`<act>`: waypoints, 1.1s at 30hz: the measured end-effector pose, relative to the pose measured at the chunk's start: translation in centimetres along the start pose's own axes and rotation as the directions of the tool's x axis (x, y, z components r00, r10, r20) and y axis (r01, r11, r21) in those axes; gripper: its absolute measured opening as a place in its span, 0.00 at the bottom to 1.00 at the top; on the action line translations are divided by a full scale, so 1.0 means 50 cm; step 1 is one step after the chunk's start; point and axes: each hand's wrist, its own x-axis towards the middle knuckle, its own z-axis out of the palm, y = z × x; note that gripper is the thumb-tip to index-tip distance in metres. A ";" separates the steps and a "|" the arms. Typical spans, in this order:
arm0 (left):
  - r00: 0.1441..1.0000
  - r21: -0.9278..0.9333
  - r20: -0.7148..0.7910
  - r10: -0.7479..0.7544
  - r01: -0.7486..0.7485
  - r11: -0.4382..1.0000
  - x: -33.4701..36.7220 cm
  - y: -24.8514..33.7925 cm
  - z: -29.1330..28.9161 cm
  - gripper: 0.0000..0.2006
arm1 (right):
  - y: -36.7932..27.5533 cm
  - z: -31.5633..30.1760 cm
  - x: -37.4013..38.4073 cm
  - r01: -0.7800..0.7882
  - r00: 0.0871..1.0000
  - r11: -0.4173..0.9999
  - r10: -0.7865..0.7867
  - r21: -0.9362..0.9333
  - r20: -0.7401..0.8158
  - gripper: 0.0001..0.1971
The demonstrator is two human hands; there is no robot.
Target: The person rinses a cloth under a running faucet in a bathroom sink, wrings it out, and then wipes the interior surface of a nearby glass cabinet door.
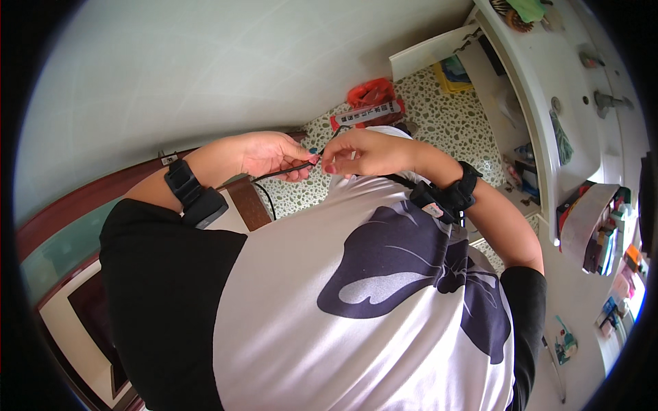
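A thin black cord [282, 170] runs between my hands in front of my chest. My left hand [274, 155] pinches it between thumb and fingertips. Close beside it, my right hand [367, 152] has its fingers curled round the same cord, thumb and forefinger near the left fingertips. One part of the cord loops down below my left hand; another rises past the right hand's knuckles. What exactly lies between the fingertips is too small to make out. Black straps with small boxes sit on both forearms.
A pale wall [205, 61] rises ahead on the left. On the pebble-patterned floor [439, 113] lie a red plastic bag [370, 92] and a red-and-white long box [368, 115]. To the right stand a white washbasin counter [538, 61], its open cabinet door [432, 53] and a yellow container [452, 77].
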 end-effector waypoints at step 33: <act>0.998 -0.066 0.026 0.052 -0.050 0.997 0.010 -0.030 0.058 0.09 | 0.010 -0.014 -0.016 -0.058 0.997 0.992 0.052 -0.108 -0.061 0.10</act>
